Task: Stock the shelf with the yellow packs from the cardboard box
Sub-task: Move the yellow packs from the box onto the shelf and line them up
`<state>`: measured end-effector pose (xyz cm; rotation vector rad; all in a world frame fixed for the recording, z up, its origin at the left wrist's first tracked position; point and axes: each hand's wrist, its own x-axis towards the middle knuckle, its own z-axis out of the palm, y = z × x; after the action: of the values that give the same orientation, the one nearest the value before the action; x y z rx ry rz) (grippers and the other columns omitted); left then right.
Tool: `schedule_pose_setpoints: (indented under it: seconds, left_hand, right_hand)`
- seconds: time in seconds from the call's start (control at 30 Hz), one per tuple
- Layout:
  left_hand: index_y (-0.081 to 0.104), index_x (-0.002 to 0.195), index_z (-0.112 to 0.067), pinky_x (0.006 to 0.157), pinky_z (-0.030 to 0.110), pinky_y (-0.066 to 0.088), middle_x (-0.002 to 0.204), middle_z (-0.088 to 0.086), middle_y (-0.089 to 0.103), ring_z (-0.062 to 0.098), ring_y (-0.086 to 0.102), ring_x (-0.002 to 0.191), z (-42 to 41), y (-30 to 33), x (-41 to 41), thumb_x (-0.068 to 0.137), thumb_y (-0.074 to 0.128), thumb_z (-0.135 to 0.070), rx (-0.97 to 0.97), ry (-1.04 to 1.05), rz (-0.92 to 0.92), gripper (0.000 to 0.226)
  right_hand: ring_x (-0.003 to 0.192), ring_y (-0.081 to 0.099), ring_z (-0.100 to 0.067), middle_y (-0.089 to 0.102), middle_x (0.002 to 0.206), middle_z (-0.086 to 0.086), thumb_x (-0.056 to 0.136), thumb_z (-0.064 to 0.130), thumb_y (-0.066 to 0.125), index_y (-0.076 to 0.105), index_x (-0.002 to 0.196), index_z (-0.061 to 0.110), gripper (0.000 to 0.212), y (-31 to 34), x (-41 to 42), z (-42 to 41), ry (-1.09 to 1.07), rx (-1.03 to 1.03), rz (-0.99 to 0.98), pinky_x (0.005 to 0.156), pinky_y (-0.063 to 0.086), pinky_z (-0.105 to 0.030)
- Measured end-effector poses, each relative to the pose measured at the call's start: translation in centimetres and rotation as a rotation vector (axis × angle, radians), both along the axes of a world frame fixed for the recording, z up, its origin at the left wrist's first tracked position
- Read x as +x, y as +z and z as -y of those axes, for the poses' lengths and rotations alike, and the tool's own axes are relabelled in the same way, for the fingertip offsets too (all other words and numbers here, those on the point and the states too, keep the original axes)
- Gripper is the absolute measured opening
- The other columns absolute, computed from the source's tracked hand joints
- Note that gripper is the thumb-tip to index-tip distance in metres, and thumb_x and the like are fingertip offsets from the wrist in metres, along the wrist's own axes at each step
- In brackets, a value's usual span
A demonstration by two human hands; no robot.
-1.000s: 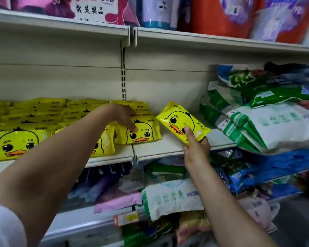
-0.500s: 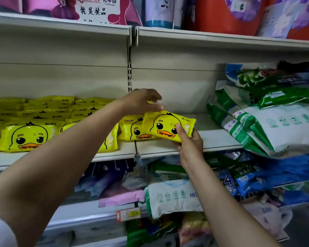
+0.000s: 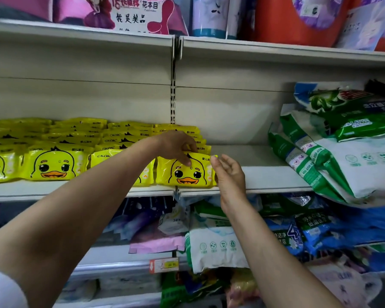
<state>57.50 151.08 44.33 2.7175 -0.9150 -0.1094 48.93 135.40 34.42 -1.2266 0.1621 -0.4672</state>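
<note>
My left hand, mid-frame, fingers curled down over the top edge of the glossy yellow plastic pack with the cartoon duck face, thumb pressing its front. Pack stands at the front lip of the cream metal shelf, rightmost in the row of matching yellow duck packs filling the frame's left. My right hand, just right of the pack, fingers loose and spread, holding nothing, index tip at its upper corner. Both forearms reach up from the lower frame. Green-and-white bags pile at right.
</note>
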Motion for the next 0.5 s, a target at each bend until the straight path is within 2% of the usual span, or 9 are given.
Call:
schedule_pose_setpoints:
  seconds: [0.13,0.2,0.3,0.43,0.5]
  left_hand:
    - [0.067,0.117,-0.026,0.071,0.023,0.034,0.088,-0.009,0.056,0.013,0.052,0.087,-0.5,-0.7,-0.1,0.078,0.081,-0.03,-0.018,0.044,0.049,0.041]
    - [0.067,0.121,-0.025,0.075,0.023,0.035,0.096,-0.008,0.06,0.015,0.055,0.094,-0.4,-0.8,-0.3,0.08,0.078,-0.034,0.024,0.051,0.076,0.043]
    - [0.062,0.13,-0.02,0.084,0.024,0.039,0.118,0.0,0.064,0.017,0.055,0.107,-0.2,-1.3,-0.5,0.083,0.074,-0.039,0.077,0.069,0.082,0.052]
    - [0.059,0.134,-0.019,0.093,0.027,0.043,0.129,0.003,0.061,0.022,0.054,0.118,-0.1,-1.9,-0.9,0.082,0.075,-0.039,0.045,0.116,0.124,0.057]
    - [0.058,0.134,-0.02,0.094,0.029,0.042,0.132,0.006,0.059,0.025,0.052,0.121,-0.3,-2.3,-1.2,0.079,0.078,-0.041,-0.014,0.147,0.164,0.062]
  right_hand:
    - [0.101,0.065,-0.005,0.066,0.12,-0.003,0.088,0.019,0.074,0.054,0.129,0.009,0.047,0.4,-0.1,0.3,-0.015,-0.008,0.016,0.08,0.051,-0.013]
    - [0.104,0.065,-0.008,0.066,0.121,-0.004,0.088,0.02,0.074,0.055,0.129,0.009,0.047,0.5,-0.3,0.4,-0.017,-0.006,0.017,0.086,0.051,-0.018]
    - [0.102,0.064,-0.005,0.066,0.12,-0.002,0.089,0.02,0.073,0.056,0.129,0.01,0.044,0.5,-0.5,0.3,-0.009,0.002,0.024,0.095,0.052,-0.025]
    - [0.1,0.064,-0.003,0.067,0.118,-0.001,0.089,0.022,0.073,0.058,0.126,0.012,0.041,0.9,-0.7,0.0,-0.017,-0.008,0.035,0.092,0.051,-0.022]
    - [0.099,0.064,-0.003,0.067,0.116,0.001,0.088,0.021,0.073,0.058,0.125,0.012,0.041,1.3,-0.7,-0.2,-0.024,-0.018,0.05,0.087,0.052,-0.016]
